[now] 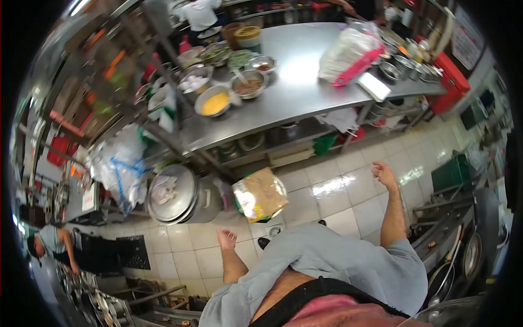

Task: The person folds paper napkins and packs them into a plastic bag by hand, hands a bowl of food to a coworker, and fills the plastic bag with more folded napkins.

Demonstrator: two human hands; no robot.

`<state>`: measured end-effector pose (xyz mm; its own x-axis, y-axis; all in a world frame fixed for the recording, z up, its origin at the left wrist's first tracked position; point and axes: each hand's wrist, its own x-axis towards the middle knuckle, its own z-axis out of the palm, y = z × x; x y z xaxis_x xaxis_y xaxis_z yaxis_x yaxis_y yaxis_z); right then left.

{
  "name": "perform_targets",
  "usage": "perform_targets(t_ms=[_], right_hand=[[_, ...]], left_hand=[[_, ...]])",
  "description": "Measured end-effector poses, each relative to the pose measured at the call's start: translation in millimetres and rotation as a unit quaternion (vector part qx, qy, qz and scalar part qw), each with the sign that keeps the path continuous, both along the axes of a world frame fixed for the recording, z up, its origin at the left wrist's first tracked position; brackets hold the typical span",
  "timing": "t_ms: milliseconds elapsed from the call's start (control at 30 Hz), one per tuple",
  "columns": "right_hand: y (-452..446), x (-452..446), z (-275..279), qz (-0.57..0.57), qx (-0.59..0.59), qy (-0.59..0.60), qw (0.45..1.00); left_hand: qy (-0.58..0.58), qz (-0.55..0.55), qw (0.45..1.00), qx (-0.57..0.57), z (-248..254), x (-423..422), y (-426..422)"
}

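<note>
My left hand [226, 238] hangs low over the tiled floor with its fingers loosely apart, and I see nothing in it. Nearest to it are a large lidded metal pot [208, 203] and a piece of brown cardboard [262, 192] lying on top of a round container. A crumpled cloth [164, 189] rests on the pot's lid. Out to the right, my right hand [384, 173] is held over the floor, its fingers slightly bent and apart, touching nothing. The steel worktable [297, 101] stands ahead of both hands.
Bowls of food, among them a yellow one [216, 102], crowd the table's left end. A big plastic bag [351, 52] and metal bowls [390, 71] stand at its right. Pans [471, 255] and a green bin [451, 173] are on my right. Another person [60, 242] is at far left.
</note>
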<state>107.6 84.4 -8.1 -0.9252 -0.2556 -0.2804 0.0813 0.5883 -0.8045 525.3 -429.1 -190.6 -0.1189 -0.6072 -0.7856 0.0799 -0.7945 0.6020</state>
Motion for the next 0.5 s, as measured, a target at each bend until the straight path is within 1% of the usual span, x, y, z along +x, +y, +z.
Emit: perform_targets(t_ms=[33, 67, 100, 133, 167, 200, 267, 300, 333, 400, 433, 467, 500], right_hand=[[23.5, -10.0, -7.1, -0.031, -0.021, 0.013, 0.999], [48.2, -14.0, -14.4, -0.059, -0.039, 0.019, 0.997], [68.9, -13.0, -18.6, -0.069, -0.031, 0.005, 0.997], [79.5, -18.0, -19.1, -0.117, -0.056, 0.001, 0.992], [87.3, -21.5, -17.6, -0.163, -0.08, -0.001, 0.983], [94.7, -21.7, -12.6, -0.169, -0.076, -0.004, 0.983], [102.7, -27.9, 3.4, -0.179, -0.108, -0.032, 0.977], [109.0, -34.1, 6.8, -0.183, -0.106, -0.035, 0.977], [113.7, -41.5, 8.3, -0.164, -0.106, -0.021, 0.981], [114.7, -65.5, 11.7, -0.143, -0.11, -0.008, 0.984], [114.6, -78.6, 13.3, -0.116, -0.115, 0.018, 0.986], [112.8, -94.9, 17.0, -0.09, -0.119, 0.047, 0.988], [107.4, -111.0, 26.8, -0.092, -0.12, 0.045, 0.987]], left_hand=[[0.05, -0.125, 0.99, -0.029, 4.9, -39.3, 23.5], [0.093, -0.244, 0.964, -0.053, 9.5, -67.3, 49.7], [0.047, -0.29, 0.954, -0.067, 23.3, -96.8, 78.8], [0.005, -0.334, 0.938, -0.088, 38.7, -134.7, 97.3], [-0.047, -0.423, 0.896, -0.129, 43.8, -164.7, 105.2], [-0.096, -0.505, 0.841, -0.168, 45.8, -192.4, 116.5], [-0.056, -0.527, 0.8, -0.283, 75.1, -247.6, 147.9], [-0.037, -0.531, 0.79, -0.302, 83.5, -274.9, 157.6], [-0.022, -0.536, 0.781, -0.321, 91.0, -298.0, 164.9], [0.008, -0.57, 0.717, -0.401, 122.7, -344.1, 186.6], [0.005, -0.572, 0.716, -0.4, 134.0, -363.9, 196.2], [0.011, -0.585, 0.688, -0.428, 143.9, -386.1, 205.3], [0.017, -0.597, 0.66, -0.455, 152.8, -407.3, 215.2]])
